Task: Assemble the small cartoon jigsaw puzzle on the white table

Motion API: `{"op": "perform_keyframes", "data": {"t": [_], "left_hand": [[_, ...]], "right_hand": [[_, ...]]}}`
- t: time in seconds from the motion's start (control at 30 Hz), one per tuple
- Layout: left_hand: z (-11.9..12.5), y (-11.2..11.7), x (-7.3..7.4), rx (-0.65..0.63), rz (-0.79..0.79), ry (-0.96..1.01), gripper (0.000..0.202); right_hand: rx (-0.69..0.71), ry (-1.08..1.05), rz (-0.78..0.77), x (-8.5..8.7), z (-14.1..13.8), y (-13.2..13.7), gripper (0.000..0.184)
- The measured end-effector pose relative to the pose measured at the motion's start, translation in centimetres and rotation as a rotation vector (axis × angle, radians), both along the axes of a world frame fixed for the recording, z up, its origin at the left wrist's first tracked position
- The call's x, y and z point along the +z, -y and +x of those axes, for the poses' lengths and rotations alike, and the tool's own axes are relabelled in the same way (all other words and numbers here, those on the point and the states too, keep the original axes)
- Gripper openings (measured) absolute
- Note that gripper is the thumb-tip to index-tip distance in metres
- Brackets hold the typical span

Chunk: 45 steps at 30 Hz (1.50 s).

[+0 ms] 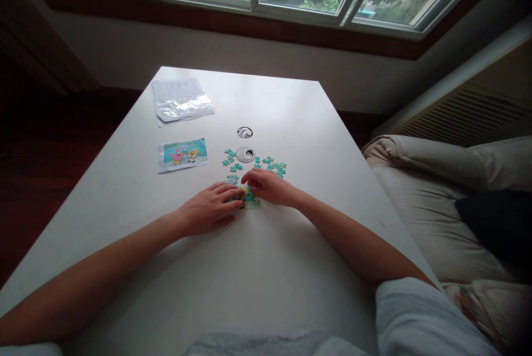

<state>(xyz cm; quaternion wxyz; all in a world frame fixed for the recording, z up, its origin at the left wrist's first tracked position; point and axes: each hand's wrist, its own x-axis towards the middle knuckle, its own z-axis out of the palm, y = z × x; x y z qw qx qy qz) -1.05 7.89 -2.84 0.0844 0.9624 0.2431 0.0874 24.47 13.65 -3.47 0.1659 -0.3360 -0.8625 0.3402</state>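
Low on the white table, my left hand lies with its fingers stretched out, the tips on the left part of a partly joined jigsaw puzzle. My right hand comes in from the other side, its fingers bent over the puzzle's upper right. What those fingertips hold, if anything, is too small to make out. Both hands cover much of the joined part. Loose green puzzle pieces lie just beyond my right hand. More loose pieces are scattered farther left.
A round metal lid or disc lies among the pieces, with a round hole in the table beyond it. To the left are a cartoon picture sheet and a clear plastic bag with paper. A beige sofa stands at right.
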Motion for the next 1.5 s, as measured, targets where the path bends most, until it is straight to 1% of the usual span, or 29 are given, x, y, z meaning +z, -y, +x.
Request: {"op": "perform_keyframes", "data": {"t": [0.1,0.27,0.33,0.43,0.53,0.67,0.87,1.0,1.2,1.33,1.5], "left_hand": [[0.0,0.0,0.0,0.001,-0.004,0.008,0.036],[-0.1,0.1,-0.1,0.009,-0.003,-0.010,0.037],[-0.1,0.1,-0.2,0.011,-0.005,0.002,0.037],[0.0,0.1,-0.2,-0.002,0.000,0.009,0.037],[0.1,0.2,-0.2,-0.022,0.008,-0.002,0.038],[0.2,0.3,-0.2,-0.023,0.017,0.004,0.038],[0.1,0.2,-0.4,-0.017,0.014,0.011,0.037],[0.2,0.3,-0.5,-0.009,-0.001,0.016,0.038],[0.3,0.2,-0.6,-0.014,-0.010,0.021,0.037],[0.3,0.3,-0.4,-0.014,-0.007,0.022,0.036],[0.3,0.3,-0.3,-0.010,0.000,0.002,0.036]], "right_hand": [[0.001,-0.067,-0.053,-0.3,0.1,-0.3,0.032],[-0.010,-0.254,-0.331,-1.1,0.5,-1.2,0.022],[-0.052,-0.301,-0.360,-1.4,0.5,-1.4,0.020],[-0.110,-0.324,-0.354,-1.9,0.4,-1.5,0.020],[-0.119,-0.323,-0.347,-2.1,0.2,-1.5,0.020],[-0.108,-0.282,-0.298,-1.8,0.0,-1.3,0.020],[-0.137,-0.169,-0.115,-1.3,-0.6,-1.1,0.022],[-0.151,-0.131,-0.032,-1.2,-0.9,-1.0,0.024],[-0.097,-0.045,0.103,-0.9,-1.0,-0.7,0.027],[-0.057,-0.010,0.174,-0.9,-0.9,-0.6,0.025],[-0.077,0.032,0.221,-1.1,-1.1,-0.4,0.021]]}}
